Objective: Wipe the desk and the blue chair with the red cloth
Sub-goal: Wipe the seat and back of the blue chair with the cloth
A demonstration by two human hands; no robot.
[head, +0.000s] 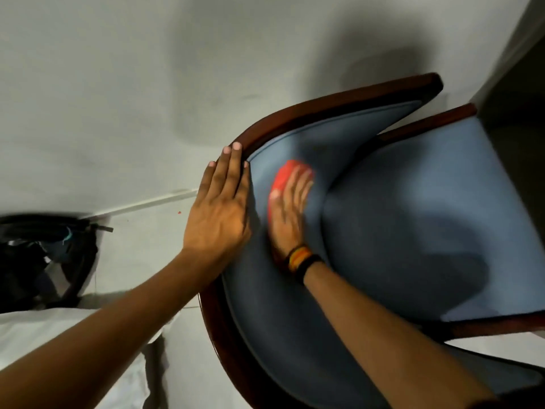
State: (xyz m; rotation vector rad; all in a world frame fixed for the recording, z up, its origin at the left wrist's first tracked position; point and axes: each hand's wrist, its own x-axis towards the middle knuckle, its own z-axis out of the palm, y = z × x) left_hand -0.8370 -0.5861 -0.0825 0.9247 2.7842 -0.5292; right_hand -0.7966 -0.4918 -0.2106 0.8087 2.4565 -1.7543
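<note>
Now, left hand (219,208) flat on blue chair (413,202), right hand (290,208) flat atop red cloth (286,172).

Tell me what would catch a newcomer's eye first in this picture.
The red cloth stands out at centre, pressed flat against the blue chair backrest under the right hand. Just left of it, the left hand lies flat on the chair's dark wooden rim. A black bag sits on the floor at the far left.
</note>
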